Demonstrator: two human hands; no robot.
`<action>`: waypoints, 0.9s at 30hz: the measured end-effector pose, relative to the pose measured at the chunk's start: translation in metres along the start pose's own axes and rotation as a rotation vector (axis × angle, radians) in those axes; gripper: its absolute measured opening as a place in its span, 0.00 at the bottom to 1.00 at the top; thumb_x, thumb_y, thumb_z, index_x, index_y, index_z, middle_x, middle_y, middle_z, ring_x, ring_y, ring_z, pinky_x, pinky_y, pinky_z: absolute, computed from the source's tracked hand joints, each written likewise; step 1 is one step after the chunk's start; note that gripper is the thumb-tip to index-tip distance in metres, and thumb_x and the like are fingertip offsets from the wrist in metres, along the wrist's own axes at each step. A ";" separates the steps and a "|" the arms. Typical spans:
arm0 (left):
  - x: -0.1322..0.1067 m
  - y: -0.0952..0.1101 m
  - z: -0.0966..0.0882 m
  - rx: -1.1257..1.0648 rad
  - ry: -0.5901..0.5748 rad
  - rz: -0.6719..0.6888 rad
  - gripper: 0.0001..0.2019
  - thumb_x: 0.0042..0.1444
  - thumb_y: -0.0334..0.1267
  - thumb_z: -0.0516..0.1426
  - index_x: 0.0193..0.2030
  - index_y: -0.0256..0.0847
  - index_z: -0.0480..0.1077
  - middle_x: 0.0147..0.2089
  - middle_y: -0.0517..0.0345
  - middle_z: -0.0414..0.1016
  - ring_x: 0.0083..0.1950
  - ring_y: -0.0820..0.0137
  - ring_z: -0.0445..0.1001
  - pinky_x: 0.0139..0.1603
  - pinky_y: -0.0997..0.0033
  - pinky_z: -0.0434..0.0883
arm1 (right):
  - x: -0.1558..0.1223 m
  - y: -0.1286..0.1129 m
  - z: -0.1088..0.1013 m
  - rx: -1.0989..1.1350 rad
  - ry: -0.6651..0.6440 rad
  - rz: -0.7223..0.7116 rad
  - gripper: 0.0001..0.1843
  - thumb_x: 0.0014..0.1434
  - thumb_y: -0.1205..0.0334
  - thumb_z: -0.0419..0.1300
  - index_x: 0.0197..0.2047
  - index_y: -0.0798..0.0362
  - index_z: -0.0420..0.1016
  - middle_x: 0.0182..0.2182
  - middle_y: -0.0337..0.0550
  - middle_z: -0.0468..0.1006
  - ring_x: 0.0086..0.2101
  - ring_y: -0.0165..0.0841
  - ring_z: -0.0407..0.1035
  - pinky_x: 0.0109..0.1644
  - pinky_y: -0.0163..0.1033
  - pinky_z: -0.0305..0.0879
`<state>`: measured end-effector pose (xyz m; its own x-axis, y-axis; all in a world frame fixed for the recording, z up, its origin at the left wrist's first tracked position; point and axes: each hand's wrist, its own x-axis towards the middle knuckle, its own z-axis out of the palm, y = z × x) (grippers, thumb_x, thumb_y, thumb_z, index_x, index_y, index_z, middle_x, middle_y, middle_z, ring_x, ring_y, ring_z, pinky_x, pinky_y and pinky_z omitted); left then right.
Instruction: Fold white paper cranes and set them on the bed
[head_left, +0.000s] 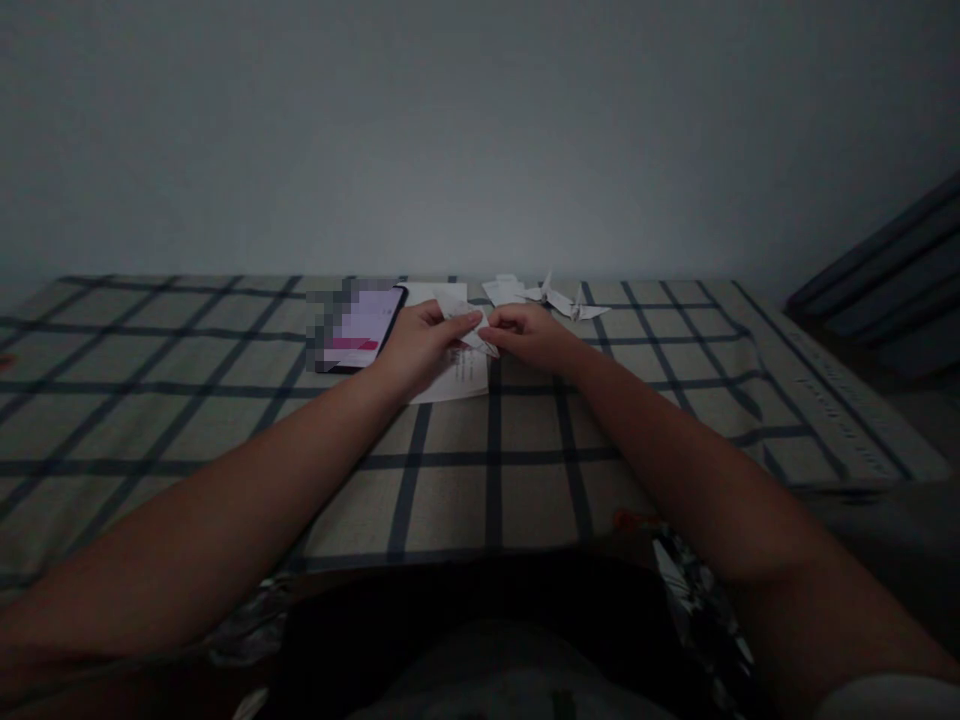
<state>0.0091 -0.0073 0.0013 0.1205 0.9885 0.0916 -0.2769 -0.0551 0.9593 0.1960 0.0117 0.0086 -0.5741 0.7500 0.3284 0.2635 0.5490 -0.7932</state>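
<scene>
A small folded white paper (474,336) is held between my two hands, just above the table. My left hand (421,335) pinches its left side, with the thumb lying across the top. At its right corner the fingertips of my right hand (529,332) are closed on it. Beneath it lies a flat white sheet (459,380) with printed lines, partly covered by my left hand. The exact folds are too small and dim to make out.
Two folded paper cranes, one (547,293) behind the other (581,309), stand beyond my right hand near pieces of white paper (504,289). A lit phone (364,325) lies left of my left hand. A checked cloth (457,500) covers the table, which meets a plain wall (480,140).
</scene>
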 end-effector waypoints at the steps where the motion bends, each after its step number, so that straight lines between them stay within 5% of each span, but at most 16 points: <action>1: 0.000 -0.001 0.000 0.015 0.011 0.007 0.14 0.41 0.40 0.73 0.33 0.37 0.79 0.36 0.52 0.82 0.33 0.69 0.78 0.36 0.69 0.73 | 0.000 -0.001 0.000 -0.012 -0.003 -0.001 0.16 0.62 0.50 0.59 0.29 0.53 0.68 0.25 0.36 0.67 0.29 0.30 0.60 0.34 0.36 0.56; 6: 0.003 -0.003 -0.001 0.049 0.050 0.081 0.15 0.41 0.38 0.73 0.35 0.37 0.81 0.35 0.54 0.82 0.33 0.69 0.78 0.37 0.69 0.73 | 0.000 -0.002 -0.003 -0.059 -0.017 0.025 0.15 0.62 0.53 0.58 0.27 0.51 0.64 0.25 0.35 0.65 0.28 0.29 0.58 0.34 0.37 0.55; 16: 0.002 0.000 0.002 -0.062 0.096 -0.007 0.14 0.40 0.36 0.73 0.34 0.38 0.78 0.33 0.57 0.81 0.32 0.71 0.77 0.34 0.72 0.72 | 0.002 -0.005 -0.004 -0.081 -0.022 0.005 0.16 0.63 0.53 0.57 0.27 0.51 0.62 0.25 0.35 0.64 0.28 0.29 0.57 0.34 0.36 0.54; 27: 0.006 0.005 -0.001 -0.111 0.026 -0.051 0.14 0.49 0.45 0.71 0.28 0.39 0.74 0.27 0.58 0.76 0.28 0.72 0.73 0.28 0.74 0.70 | 0.001 -0.005 -0.001 -0.050 -0.029 0.000 0.13 0.62 0.56 0.58 0.28 0.51 0.63 0.25 0.35 0.65 0.28 0.29 0.58 0.33 0.36 0.54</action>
<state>0.0076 -0.0012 0.0061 0.1124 0.9931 0.0348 -0.3748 0.0099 0.9271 0.1948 0.0102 0.0130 -0.5961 0.7393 0.3132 0.3014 0.5675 -0.7662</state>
